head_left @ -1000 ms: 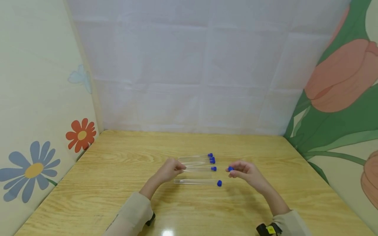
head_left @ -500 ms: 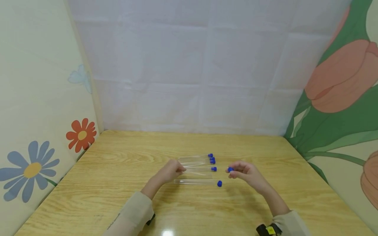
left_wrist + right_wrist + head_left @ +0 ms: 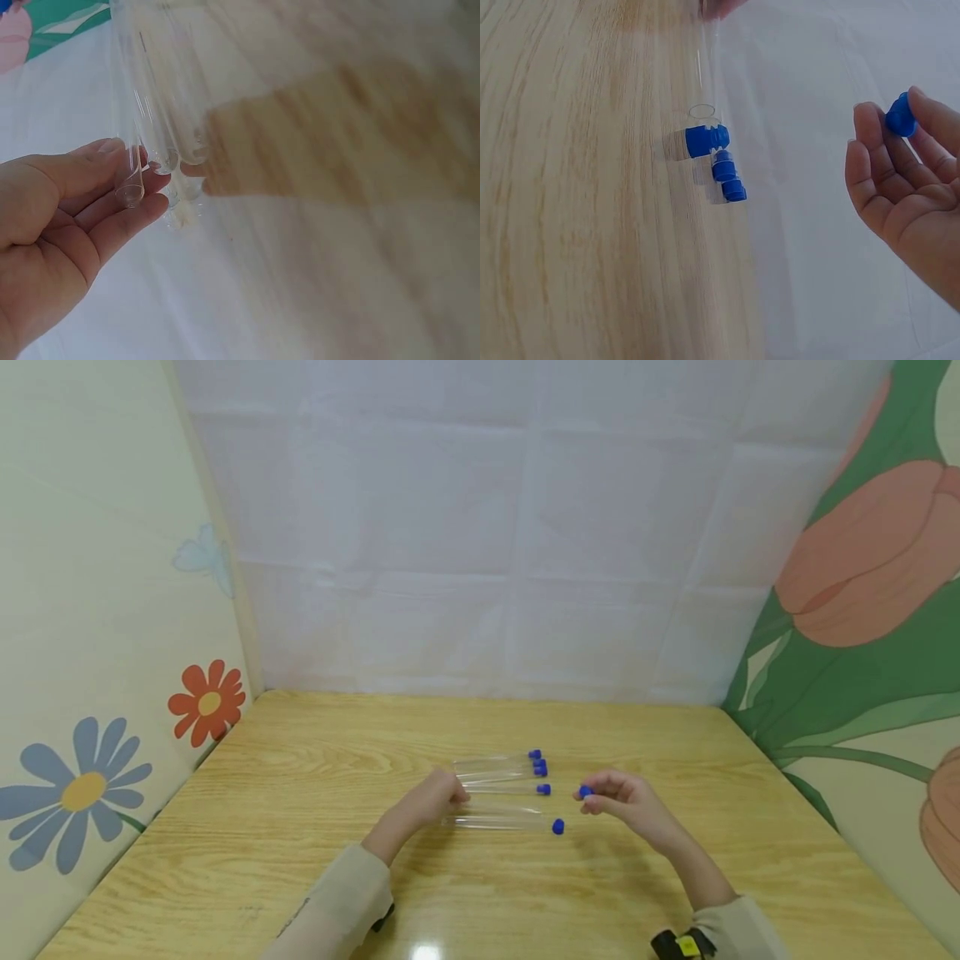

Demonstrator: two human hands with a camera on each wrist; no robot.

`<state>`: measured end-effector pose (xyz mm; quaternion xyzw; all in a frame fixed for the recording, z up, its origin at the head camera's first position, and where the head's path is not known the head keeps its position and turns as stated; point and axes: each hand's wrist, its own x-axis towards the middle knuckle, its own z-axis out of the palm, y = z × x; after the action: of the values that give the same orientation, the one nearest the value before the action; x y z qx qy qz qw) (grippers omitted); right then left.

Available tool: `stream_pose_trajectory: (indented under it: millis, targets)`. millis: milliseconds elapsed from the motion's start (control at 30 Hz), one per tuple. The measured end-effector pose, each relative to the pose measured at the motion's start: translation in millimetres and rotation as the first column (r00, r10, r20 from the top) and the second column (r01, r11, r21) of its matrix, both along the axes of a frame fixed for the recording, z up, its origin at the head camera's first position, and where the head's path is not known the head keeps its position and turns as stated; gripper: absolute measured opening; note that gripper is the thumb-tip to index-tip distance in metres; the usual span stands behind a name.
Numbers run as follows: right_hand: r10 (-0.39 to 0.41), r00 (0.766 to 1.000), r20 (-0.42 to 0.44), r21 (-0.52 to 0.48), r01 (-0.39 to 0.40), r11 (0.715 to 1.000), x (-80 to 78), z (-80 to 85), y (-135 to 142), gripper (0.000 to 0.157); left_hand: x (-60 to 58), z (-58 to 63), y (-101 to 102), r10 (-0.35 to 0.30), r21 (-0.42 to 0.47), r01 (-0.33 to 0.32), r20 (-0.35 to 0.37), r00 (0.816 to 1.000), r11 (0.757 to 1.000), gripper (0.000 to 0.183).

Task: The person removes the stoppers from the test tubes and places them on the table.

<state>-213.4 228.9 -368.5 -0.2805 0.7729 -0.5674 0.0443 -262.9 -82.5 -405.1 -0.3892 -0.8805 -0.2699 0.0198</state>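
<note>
Your left hand (image 3: pixel 431 797) has edged toward you, pinching a clear tube (image 3: pixel 130 186) near its rounded end. Behind hangs creased white cloth (image 3: pixel 517 527), with flower-painted walls (image 3: pixel 82 610) at both sides. Below spreads your wooden table (image 3: pixel 585 893), capped tubes (image 3: pixel 498 773) lying mid-surface. Your right hand (image 3: pixel 630 800) pinches a blue cap (image 3: pixel 901 116), apart from the tubes.

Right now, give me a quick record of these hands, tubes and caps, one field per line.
Left hand: pinches a clear tube near its rounded end
Right hand: pinches a blue cap
Loose cap: on the table, near the end of the nearest tube
Farther tubes: lying down, blue caps at their right-hand ends
</note>
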Motion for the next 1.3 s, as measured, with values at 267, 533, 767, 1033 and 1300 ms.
stream_pose_trajectory:
  millis: [267, 533, 767, 1033, 1300]
  targets:
    - [0.003, 1.0, 0.005, 0.008, -0.003, 1.0, 0.5, -0.6, 0.5, 0.025, 0.5, -2.7, 1.1, -0.01, -0.011, 0.011, 0.025, 1.0, 1.0, 0.051]
    - [0.016, 1.0, 0.012, -0.005, -0.016, 1.0, 0.9, -1.6, 1.3, 0.026, 2.8, -1.4, 2.3, -0.02, 0.003, 0.02, 0.026, 0.999, 1.0, 0.048]
    - [0.02, 1.0, 0.01, -0.006, -0.02, 1.0, 0.7, -1.6, 1.7, 0.026, 2.7, -1.1, 2.7, 0.002, -0.019, -0.002, 0.028, 1.0, 1.0, 0.049]
    - [0.037, 0.999, 0.005, -0.03, -0.037, 0.999, 1.3, -1.5, 0.4, 0.019, 2.4, -0.2, 3.6, 0.02, -0.044, -0.019, 0.029, 0.999, 0.999, 0.049]
    - [0.034, 0.999, -0.006, -0.016, -0.034, 0.999, 1.7, -1.7, 0.2, 0.022, 2.6, -0.9, 4.3, 0.058, -0.061, -0.056, 0.032, 0.998, 0.997, 0.043]
